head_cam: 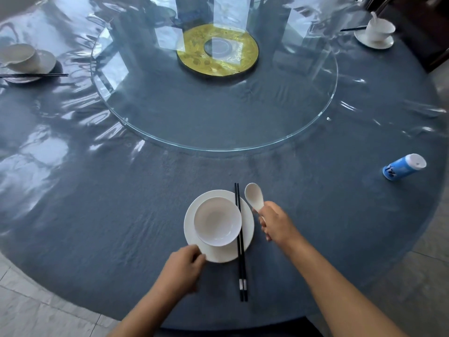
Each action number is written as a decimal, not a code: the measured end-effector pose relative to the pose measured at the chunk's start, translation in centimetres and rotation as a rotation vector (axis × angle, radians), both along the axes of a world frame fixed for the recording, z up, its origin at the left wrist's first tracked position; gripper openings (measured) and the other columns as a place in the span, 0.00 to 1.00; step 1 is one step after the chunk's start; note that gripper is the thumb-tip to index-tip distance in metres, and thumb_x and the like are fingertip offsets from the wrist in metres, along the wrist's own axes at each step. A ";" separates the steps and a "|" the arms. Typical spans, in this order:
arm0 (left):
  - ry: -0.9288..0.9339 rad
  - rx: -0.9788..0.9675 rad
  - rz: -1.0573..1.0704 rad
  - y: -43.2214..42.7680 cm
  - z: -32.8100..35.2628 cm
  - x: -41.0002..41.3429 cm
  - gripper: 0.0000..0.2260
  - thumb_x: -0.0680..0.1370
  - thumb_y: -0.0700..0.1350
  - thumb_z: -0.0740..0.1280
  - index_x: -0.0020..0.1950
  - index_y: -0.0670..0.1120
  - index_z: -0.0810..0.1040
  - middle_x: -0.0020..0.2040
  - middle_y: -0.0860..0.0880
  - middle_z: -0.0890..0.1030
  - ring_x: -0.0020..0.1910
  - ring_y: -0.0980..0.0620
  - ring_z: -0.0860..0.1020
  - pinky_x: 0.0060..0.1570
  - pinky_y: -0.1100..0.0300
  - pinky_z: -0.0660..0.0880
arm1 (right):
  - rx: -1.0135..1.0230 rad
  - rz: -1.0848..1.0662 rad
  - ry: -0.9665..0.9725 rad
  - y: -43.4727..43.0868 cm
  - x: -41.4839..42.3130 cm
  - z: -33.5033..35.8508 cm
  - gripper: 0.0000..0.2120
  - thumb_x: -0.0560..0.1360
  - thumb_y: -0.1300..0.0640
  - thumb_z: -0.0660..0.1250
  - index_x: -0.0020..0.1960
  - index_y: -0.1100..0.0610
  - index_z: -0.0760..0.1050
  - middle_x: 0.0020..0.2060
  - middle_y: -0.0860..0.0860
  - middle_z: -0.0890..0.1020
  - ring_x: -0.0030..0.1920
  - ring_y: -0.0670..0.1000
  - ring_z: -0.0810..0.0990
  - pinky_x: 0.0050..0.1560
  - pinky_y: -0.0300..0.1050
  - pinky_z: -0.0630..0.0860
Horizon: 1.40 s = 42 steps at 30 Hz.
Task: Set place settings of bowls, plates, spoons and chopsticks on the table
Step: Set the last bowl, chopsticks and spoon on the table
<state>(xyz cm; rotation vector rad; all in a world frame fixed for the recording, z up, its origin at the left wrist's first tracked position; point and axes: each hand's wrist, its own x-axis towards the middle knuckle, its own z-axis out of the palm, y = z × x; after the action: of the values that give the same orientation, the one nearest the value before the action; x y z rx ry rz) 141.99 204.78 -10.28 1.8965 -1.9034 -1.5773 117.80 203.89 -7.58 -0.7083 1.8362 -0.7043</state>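
My right grip (274,223) is curled around the handle of the white spoon (254,194), whose scoop points away just right of the chopsticks (241,263). My left grip (185,266) pinches the near-left rim of the plate (218,255). The bowl (217,221) sits on that plate and the chopsticks cross the plate's right side against it, all near the tabletop's (121,215) near edge.

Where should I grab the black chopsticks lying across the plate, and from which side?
Pinch both chopsticks together on the near stretch, between the plate rim and the silver bands, coming down from the right. There they lie clear of the bowl, and the rim probably props them off the cloth, leaving room for fingertips.
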 end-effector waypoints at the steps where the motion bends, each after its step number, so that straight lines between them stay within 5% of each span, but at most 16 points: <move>1: -0.017 -0.022 0.068 -0.9 0.4 0.7 0.11 0.80 0.42 0.62 0.39 0.39 0.71 0.26 0.46 0.76 0.22 0.46 0.80 0.24 0.54 0.76 | -0.021 0.040 -0.024 0.0 -0.2 0.5 0.09 0.67 0.50 0.56 0.36 0.54 0.69 0.28 0.48 0.70 0.31 0.50 0.67 0.34 0.48 0.65; 4: 0.030 -0.091 0.232 -3.3 1.3 1.5 0.08 0.81 0.44 0.62 0.44 0.43 0.73 0.34 0.43 0.80 0.24 0.46 0.82 0.23 0.54 0.78 | -0.075 0.224 -0.023 0.3 -0.3 1.3 0.12 0.74 0.63 0.58 0.47 0.59 0.81 0.28 0.50 0.73 0.26 0.44 0.70 0.29 0.40 0.69; 7: 0.139 -0.106 0.187 -4.9 2.0 0.6 0.07 0.81 0.49 0.65 0.58 0.52 0.72 0.44 0.50 0.80 0.29 0.50 0.83 0.25 0.57 0.80 | -0.077 0.293 0.002 -0.1 -0.3 1.4 0.17 0.77 0.68 0.65 0.66 0.61 0.74 0.35 0.54 0.77 0.27 0.44 0.76 0.29 0.37 0.73; 12: 0.192 -0.039 0.031 -5.9 1.3 -0.6 0.23 0.81 0.42 0.64 0.74 0.59 0.65 0.51 0.53 0.76 0.35 0.50 0.85 0.32 0.57 0.83 | -0.054 0.403 0.147 -1.4 0.3 0.6 0.17 0.76 0.61 0.71 0.64 0.59 0.75 0.36 0.53 0.79 0.31 0.47 0.78 0.37 0.44 0.77; 17: 0.333 0.070 0.206 -6.0 0.5 -0.6 0.19 0.83 0.39 0.63 0.72 0.54 0.70 0.52 0.43 0.78 0.36 0.41 0.86 0.39 0.47 0.85 | -0.044 0.428 0.192 -1.9 0.7 -0.8 0.17 0.74 0.55 0.73 0.60 0.51 0.72 0.35 0.51 0.77 0.32 0.47 0.75 0.35 0.43 0.73; 24: 0.403 0.080 0.230 -6.0 -0.1 -0.7 0.16 0.83 0.41 0.63 0.65 0.60 0.73 0.52 0.41 0.78 0.41 0.35 0.84 0.42 0.45 0.85 | -0.031 0.443 0.280 -2.5 0.9 -1.8 0.16 0.70 0.49 0.76 0.51 0.49 0.73 0.31 0.47 0.77 0.32 0.45 0.75 0.34 0.40 0.69; 36: 0.464 0.085 0.262 -6.1 -0.8 -0.9 0.14 0.83 0.42 0.64 0.64 0.59 0.75 0.49 0.42 0.78 0.44 0.36 0.85 0.41 0.48 0.85 | -0.078 0.364 0.408 -2.2 0.9 -2.4 0.19 0.68 0.42 0.74 0.53 0.48 0.73 0.37 0.47 0.78 0.40 0.48 0.78 0.41 0.46 0.73; 42: 0.473 0.080 0.284 -6.0 -0.8 -0.8 0.12 0.82 0.41 0.65 0.60 0.57 0.78 0.46 0.44 0.77 0.36 0.47 0.84 0.37 0.52 0.84 | -0.082 0.353 0.424 -2.1 0.7 -2.7 0.18 0.69 0.41 0.73 0.53 0.48 0.73 0.37 0.45 0.76 0.40 0.47 0.76 0.40 0.44 0.70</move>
<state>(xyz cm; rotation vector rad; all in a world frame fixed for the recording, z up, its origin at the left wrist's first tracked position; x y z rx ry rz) 141.15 198.77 -11.13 1.5440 -1.3379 -1.8179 118.55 201.76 -10.27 -1.2756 1.9892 -0.4173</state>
